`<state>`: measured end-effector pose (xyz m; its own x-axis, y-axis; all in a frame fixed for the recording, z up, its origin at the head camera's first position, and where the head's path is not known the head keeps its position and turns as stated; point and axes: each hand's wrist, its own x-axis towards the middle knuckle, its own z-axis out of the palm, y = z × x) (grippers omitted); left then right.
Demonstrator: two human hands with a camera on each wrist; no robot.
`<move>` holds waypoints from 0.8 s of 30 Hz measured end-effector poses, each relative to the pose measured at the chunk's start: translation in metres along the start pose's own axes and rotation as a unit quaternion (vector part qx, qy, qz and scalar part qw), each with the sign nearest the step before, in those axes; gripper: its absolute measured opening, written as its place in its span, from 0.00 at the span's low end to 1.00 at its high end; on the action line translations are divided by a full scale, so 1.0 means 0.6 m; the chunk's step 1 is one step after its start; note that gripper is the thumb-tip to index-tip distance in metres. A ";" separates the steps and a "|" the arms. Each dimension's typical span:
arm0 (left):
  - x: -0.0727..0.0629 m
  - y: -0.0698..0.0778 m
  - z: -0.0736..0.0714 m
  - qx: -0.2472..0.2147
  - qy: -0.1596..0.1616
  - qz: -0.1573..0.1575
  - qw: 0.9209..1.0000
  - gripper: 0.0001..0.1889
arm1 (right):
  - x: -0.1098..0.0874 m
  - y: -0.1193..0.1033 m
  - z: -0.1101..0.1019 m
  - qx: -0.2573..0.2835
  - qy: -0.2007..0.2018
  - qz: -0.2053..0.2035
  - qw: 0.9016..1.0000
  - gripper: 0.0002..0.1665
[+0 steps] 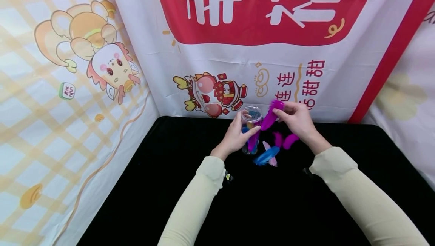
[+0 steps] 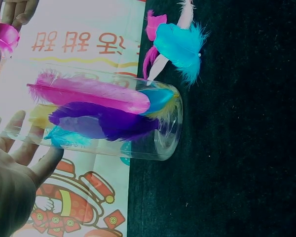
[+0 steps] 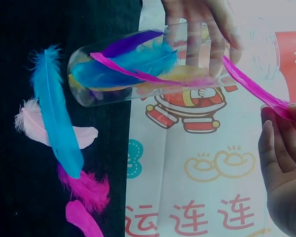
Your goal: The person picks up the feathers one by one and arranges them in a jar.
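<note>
My left hand [image 1: 236, 132] grips a clear plastic jar [image 2: 170, 133] near its open mouth, thumb on one side and fingers round the other. Inside the jar are several feathers, among them a purple feather [image 2: 103, 120], a pink one [image 2: 89, 92] and a blue one [image 3: 123, 69]. Between thumb and fingertips, my right hand [image 1: 299, 121] pinches a magenta feather [image 1: 270, 116] beside the jar's upper part, its lower tip close to my left thumb. On the table to the right of the jar, a blue feather [image 1: 266, 156] lies across a pale pink feather [image 3: 34, 121].
Two more magenta feathers [image 1: 290, 140] lie behind the blue one on the black tabletop [image 1: 265, 208]. A white printed cloth [image 1: 159, 76] rises along the table's back edge, and another patterned cloth [image 1: 85, 125] stands at the left.
</note>
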<state>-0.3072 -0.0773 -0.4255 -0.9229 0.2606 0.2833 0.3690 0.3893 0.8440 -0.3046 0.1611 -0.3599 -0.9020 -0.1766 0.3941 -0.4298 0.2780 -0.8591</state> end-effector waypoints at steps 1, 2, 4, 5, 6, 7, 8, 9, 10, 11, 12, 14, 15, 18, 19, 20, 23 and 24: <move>0.000 0.000 0.000 0.000 0.000 0.000 1.000 0.42 | 0.002 0.005 0.000 0.001 0.001 -0.001 1.000 0.16; 0.000 0.000 0.000 -0.002 -0.001 0.001 1.000 0.41 | 0.003 0.004 0.001 0.001 0.002 -0.001 1.000 0.16; 0.000 0.000 0.000 -0.003 -0.002 0.002 1.000 0.42 | 0.004 0.001 0.003 0.001 0.006 -0.001 1.000 0.16; 0.000 0.000 0.000 -0.003 -0.002 0.002 1.000 0.42 | 0.005 0.000 0.003 0.000 0.008 0.000 1.000 0.16; 0.000 0.000 0.000 -0.003 -0.003 0.002 1.000 0.42 | 0.005 -0.003 0.004 -0.003 0.011 0.001 1.000 0.15; 0.000 0.000 0.000 -0.003 -0.003 0.002 1.000 0.42 | 0.006 -0.005 0.005 -0.006 0.015 0.004 1.000 0.15; 0.000 0.000 0.000 -0.003 -0.004 0.001 1.000 0.42 | 0.006 -0.008 0.007 -0.009 0.019 0.006 1.000 0.15; 0.000 0.000 -0.001 -0.002 -0.004 0.001 1.000 0.42 | 0.007 -0.010 0.008 -0.013 0.022 0.009 1.000 0.14; 0.000 0.001 -0.001 -0.002 -0.004 0.000 1.000 0.42 | 0.008 -0.011 0.009 -0.018 0.024 0.012 0.999 0.13; 0.000 0.001 -0.001 -0.001 -0.004 -0.001 1.000 0.42 | 0.009 -0.012 0.010 -0.023 0.026 0.013 0.999 0.13; 0.000 0.001 -0.001 -0.003 -0.004 -0.001 1.000 0.42 | 0.010 -0.013 0.011 -0.027 0.027 0.014 0.999 0.12; 0.001 0.002 -0.001 -0.004 -0.005 -0.001 1.000 0.41 | 0.012 -0.014 0.012 -0.032 0.029 0.013 0.999 0.12; 0.001 0.002 -0.001 -0.004 -0.005 -0.002 1.000 0.41 | 0.013 -0.014 0.012 -0.034 0.030 0.012 0.999 0.12; 0.001 0.002 -0.001 -0.006 -0.005 -0.001 1.000 0.41 | 0.015 -0.018 0.013 -0.039 0.037 0.009 0.998 0.13; 0.000 0.002 -0.001 -0.005 -0.004 -0.001 1.000 0.41 | 0.015 -0.019 0.013 -0.040 0.039 0.007 0.998 0.13; 0.000 0.002 -0.001 -0.005 -0.004 -0.001 1.000 0.41 | 0.015 -0.019 0.013 -0.040 0.041 0.006 0.998 0.14; -0.001 0.002 -0.001 -0.002 -0.002 -0.003 1.000 0.41 | 0.015 -0.022 0.012 -0.031 0.043 0.002 0.999 0.15; -0.001 0.002 -0.001 -0.002 -0.002 -0.004 1.000 0.41 | 0.015 -0.023 0.012 -0.028 0.042 0.001 0.999 0.16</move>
<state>-0.3063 -0.0776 -0.4241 -0.9251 0.2616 0.2754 0.3620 0.3883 0.8475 -0.3069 0.1489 -0.3469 -0.9025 -0.0964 0.4198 -0.4269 0.3307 -0.8417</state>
